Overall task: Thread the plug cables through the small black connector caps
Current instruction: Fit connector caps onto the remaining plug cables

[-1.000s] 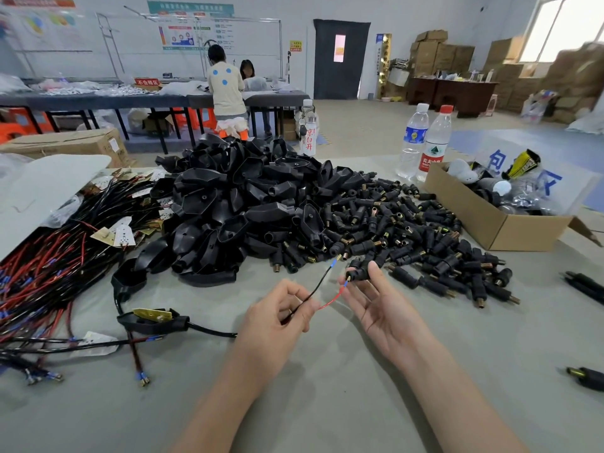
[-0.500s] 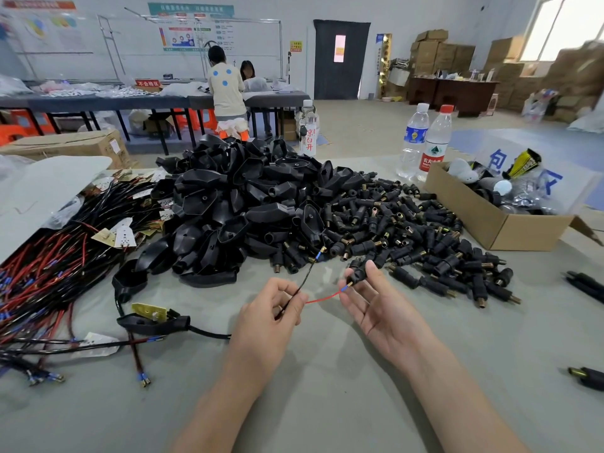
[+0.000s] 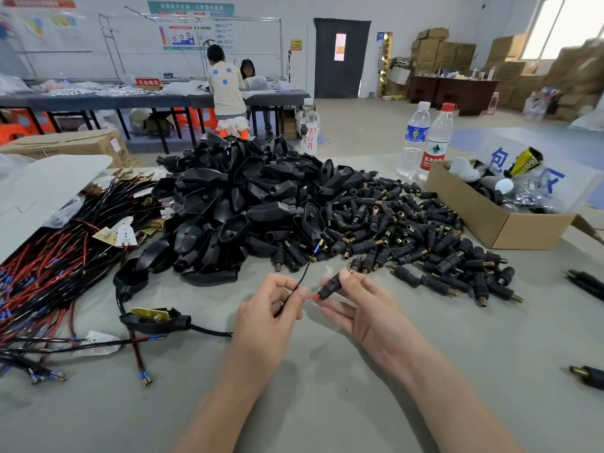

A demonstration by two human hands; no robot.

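Cable wires look thin, light and limp; the left hand (image 3: 271, 312) pinches the red wire (image 3: 312, 296) and the black wire (image 3: 301, 276) near their ends, above the surface (image 3: 327, 403). The fingers of the right hand (image 3: 362, 308) grip a small hard cap (image 3: 330, 286) by its sides, the red wire meeting its hole. Holding close to the tip should prevent bending.

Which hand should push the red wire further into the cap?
Left, likely: the left hand pinches the red wire just short of the cap, which the right hand holds steady.
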